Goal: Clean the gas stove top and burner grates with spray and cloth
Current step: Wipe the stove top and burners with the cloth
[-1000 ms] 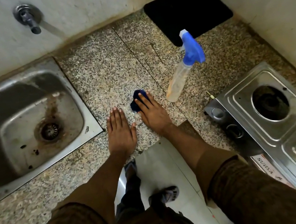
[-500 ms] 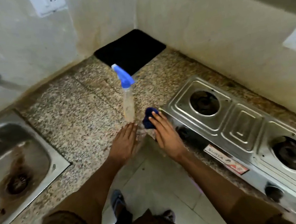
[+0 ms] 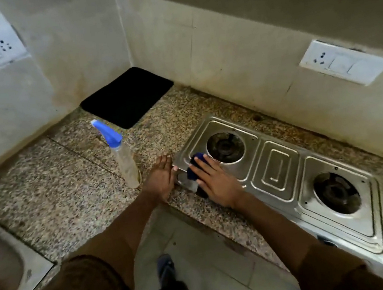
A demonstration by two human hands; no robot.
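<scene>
**Cloth pressed at the stove corner, spray bottle close by**

The right hand is laid flat, fingers spread, on the blue cloth, which is pressed on the near left corner of the stove. The left hand rests open on the bench, touching the stove edge. The spray bottle stands just beside it and could be knocked over by a wide wipe.

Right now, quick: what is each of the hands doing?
Left hand: open, holding nothing, fingers straight, resting on the counter by the stove corner.
Right hand: open, fingers flat, pressing the blue cloth onto the stove.
</scene>
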